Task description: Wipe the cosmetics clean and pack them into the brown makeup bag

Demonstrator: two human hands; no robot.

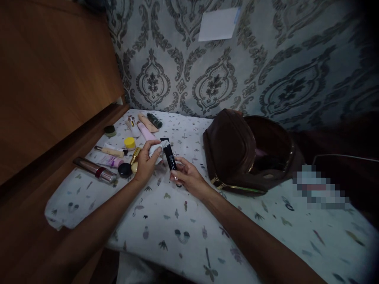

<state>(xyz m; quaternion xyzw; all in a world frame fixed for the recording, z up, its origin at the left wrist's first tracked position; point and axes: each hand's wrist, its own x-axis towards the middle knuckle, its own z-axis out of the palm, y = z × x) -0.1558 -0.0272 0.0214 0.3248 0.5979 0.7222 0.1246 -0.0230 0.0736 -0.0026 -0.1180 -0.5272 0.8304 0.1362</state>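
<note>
One black tube (169, 155), slim, glossy, pale lettering

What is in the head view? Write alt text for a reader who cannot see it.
A person's left hand holds a white tissue or cloth against a black tube gripped in the right hand. Cosmetics sit to the left on a white printed cover; an open brown bag stands to the right.
</note>
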